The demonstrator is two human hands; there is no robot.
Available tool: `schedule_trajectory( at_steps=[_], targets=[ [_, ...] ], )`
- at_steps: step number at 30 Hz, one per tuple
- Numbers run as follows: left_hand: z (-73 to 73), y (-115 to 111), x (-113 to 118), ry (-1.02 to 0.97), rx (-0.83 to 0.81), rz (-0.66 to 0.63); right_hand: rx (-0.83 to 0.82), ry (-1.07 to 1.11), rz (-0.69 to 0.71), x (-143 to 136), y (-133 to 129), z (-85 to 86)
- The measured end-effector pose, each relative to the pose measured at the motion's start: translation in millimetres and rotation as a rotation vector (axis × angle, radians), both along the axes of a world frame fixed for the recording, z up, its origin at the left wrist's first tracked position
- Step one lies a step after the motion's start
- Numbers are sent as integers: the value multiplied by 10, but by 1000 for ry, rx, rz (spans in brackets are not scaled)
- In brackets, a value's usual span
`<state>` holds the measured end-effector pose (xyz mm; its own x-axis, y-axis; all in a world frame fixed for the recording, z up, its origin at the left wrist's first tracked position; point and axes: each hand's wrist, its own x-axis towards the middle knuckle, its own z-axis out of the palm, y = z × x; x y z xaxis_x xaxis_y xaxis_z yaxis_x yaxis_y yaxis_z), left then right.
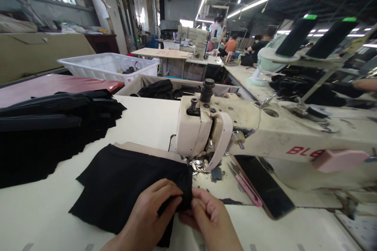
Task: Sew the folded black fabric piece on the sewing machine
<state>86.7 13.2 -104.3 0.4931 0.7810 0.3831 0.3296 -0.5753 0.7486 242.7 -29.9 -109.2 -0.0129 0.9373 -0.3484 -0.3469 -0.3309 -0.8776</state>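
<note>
Left hand (147,213) and right hand (206,215): both closed in a pinch on the near right corner of a black fabric piece (123,188), fingertips meeting at the edge; thumbs and forefingers grip the cloth, the remaining fingers curled. Black fabric piece: lies flat on the pale surface (38,211), its right edge just in front of the presser foot (198,163) of the sewing machine (235,129), not yet under it as far as can be seen. Handling note, as a judgement: the pinched edge is best kept even and folded square, the layers aligned before the corner is slid beneath the foot, the rest of the cloth left flat so it does not drag or bunch; fingers are best held clear of the needle area. Beside the machine head: pink thread snips (246,184) and a dark flat panel (265,186), near the hands but apart from them. To the left: a stack of black cloth pieces (50,129), well apart from the held piece. Containers: a white plastic crate (97,66) behind the surface, holding a few dark items, its contents mostly hidden by the rim; a grey fabric-lined bin (147,82) behind the machine, holding bundled black garments (156,88). Two dark thread cones (296,35) stand on a rack to the right.
</note>
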Motion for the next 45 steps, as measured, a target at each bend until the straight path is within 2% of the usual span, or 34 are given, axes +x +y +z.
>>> schedule_trajectory(
  at_steps=[4, 7, 10, 13, 18, 25, 34, 40, 45],
  targets=[
    [-15, -18, 18, 10, 262, -50, -30, 74, 33, -30, -10, -13],
    [-28, -38, 13, 18, 231, -82, -95, 105, 55, -36, -24, 18],
    [-20, -42, 5, 10, 206, -48, -121, 83, 58, -33, -40, 55],
    [22, -28, 9, 30, 318, -48, -109, 67, 48, -34, -55, 63],
    [121, -10, 13, 104, 550, -179, -92, 142, 42, -41, -82, 6],
    [177, -37, 9, 172, 520, -194, -65, 162, 49, -34, -96, -43],
    [186, -43, 6, 165, 596, -164, -46, 160, 68, -21, -93, -73],
    [110, -24, 7, 205, 487, -233, -42, 292, 121, 19, -98, 77],
    [58, -21, -9, 172, 487, -186, 5, 558, 141, 6, -65, 202]
  ],
)
